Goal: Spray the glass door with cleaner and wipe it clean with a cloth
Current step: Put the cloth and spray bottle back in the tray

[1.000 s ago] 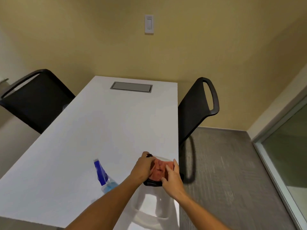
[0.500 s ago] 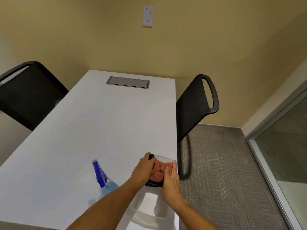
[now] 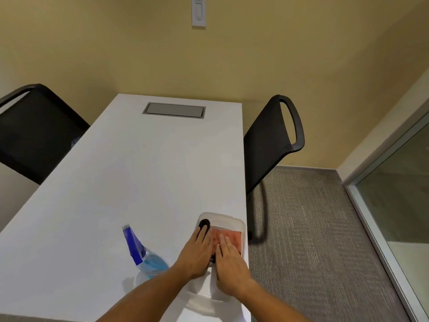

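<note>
Two hands lie flat, fingers straight and close together, pressing a pink cloth (image 3: 228,238) into a clear plastic tray (image 3: 234,223) at the near right edge of a white surface (image 3: 139,173): left hand (image 3: 197,253), right hand (image 3: 229,263). A blue spray bottle (image 3: 142,254) stands just left of them, and the glass door (image 3: 399,182) is well apart at far right. The tray sits near the edge, so a hard push could likely slide it off, or an elbow could tip the bottle.

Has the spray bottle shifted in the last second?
No. The spray bottle stands in the same spot, just left of the clear container.
</note>
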The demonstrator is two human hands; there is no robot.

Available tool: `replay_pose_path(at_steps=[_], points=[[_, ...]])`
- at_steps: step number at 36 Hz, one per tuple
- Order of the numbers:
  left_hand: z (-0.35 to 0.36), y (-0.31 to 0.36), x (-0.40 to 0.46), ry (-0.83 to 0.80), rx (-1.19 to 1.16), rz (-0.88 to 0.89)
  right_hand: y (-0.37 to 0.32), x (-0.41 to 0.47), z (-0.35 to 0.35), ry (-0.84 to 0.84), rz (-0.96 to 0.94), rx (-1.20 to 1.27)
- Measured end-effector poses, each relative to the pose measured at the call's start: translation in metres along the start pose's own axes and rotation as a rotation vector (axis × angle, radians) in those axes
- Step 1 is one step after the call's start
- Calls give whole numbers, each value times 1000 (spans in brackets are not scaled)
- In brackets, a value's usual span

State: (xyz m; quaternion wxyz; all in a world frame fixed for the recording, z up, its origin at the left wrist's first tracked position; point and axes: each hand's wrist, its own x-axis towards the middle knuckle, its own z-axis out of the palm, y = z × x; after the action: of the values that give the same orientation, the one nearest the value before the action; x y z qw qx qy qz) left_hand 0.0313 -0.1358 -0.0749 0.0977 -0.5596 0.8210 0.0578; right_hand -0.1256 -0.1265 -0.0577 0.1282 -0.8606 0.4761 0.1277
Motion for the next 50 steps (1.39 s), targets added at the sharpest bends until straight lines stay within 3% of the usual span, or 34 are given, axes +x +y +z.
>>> replay_pose_path(at_steps=[2,4,7,11,21,32,38,45,50], points=[[0,5,-1,-57,-34,-78,-2,4,0,-53,12,-29],[9,9,-3,39,-31,-74,-4,9,4,-96,46,-37],[11,14,-3,-80,-29,-121,-4,11,4,-140,130,-29],[15,16,-4,-114,-82,-205,-4,13,0,-185,170,-33],[8,26,-8,-106,13,-241,12,7,18,-141,11,-286],[-4,28,-15,-135,19,-300,14,8,12,-152,-21,-261],[-2,22,-11,-224,-81,-247,10,6,-1,-134,-40,-114],[-3,22,-17,-210,-89,-261,10,7,-12,-54,-13,125],[2,19,-25,-74,-158,-279,13,8,-5,16,1,217]])
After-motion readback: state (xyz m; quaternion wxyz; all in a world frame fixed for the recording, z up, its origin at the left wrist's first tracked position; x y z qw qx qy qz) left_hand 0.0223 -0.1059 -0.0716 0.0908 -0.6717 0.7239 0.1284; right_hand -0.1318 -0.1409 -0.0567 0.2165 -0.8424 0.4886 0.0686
